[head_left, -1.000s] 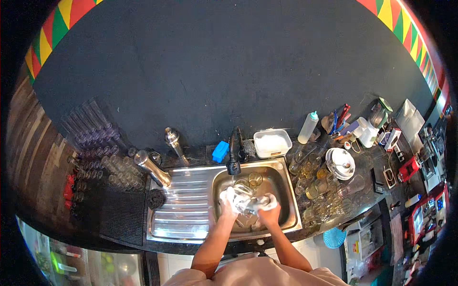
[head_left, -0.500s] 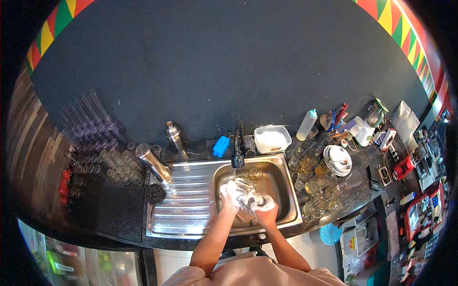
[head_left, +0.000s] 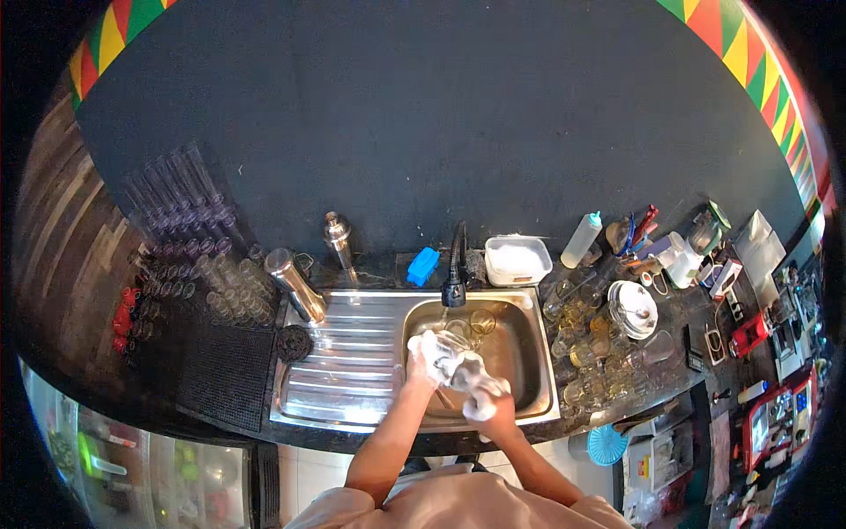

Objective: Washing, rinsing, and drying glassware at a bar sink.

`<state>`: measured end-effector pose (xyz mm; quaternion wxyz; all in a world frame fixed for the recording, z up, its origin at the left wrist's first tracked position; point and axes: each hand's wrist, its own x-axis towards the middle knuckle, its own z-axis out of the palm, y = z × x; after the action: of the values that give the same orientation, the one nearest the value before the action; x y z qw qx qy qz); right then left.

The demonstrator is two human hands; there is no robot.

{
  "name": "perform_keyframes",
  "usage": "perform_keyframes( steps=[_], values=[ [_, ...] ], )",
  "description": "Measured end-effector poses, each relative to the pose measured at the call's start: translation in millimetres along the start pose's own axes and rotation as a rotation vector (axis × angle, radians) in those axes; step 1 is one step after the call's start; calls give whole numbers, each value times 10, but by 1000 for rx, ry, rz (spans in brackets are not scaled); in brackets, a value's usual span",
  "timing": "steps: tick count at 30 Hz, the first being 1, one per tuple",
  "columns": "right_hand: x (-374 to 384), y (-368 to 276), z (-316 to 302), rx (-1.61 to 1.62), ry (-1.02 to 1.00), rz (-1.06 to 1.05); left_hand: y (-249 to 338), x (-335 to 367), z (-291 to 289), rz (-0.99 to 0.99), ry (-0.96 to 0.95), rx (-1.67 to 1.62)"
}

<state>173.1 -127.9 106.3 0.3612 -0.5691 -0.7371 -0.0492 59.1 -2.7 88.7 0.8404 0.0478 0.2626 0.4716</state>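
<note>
Over the steel sink basin (head_left: 526, 370), my left hand (head_left: 425, 368) is closed around a drinking glass (head_left: 464, 368) thick with white suds. The glass tilts toward my right hand (head_left: 495, 410), which is closed beside its mouth. White foam covers the right fingers, and whatever they hold is hidden in it. Just behind my hands, clear glasses (head_left: 482, 323) stand in the basin under the black faucet (head_left: 454, 286). A thin stick-like thing (head_left: 442, 398) shows in the basin between my wrists.
Left lies the ribbed drainboard (head_left: 344, 370) with a steel shaker (head_left: 295, 286) and a dark scrubber (head_left: 293, 344). Behind the sink are a blue sponge-like block (head_left: 423, 266) and a white tub (head_left: 518, 262). Glasses (head_left: 586, 357) and stacked saucers (head_left: 633, 309) crowd the right counter.
My right hand has drawn back toward me and slightly down from the glass. The left keeps its hold. The whole view has shifted slightly.
</note>
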Motion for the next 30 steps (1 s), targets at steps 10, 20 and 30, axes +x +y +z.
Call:
perform_keyframes(
  steps=[10,20,30],
  values=[
    [3,570,555,1416,-100,1083,-359,127,-49,152,-55,152],
    [187,610,195,651,-211,258,-311,326,36,-26,141,353],
    [9,776,329,830,52,167,-437,376,-33,-110,-58,167]
  ],
)
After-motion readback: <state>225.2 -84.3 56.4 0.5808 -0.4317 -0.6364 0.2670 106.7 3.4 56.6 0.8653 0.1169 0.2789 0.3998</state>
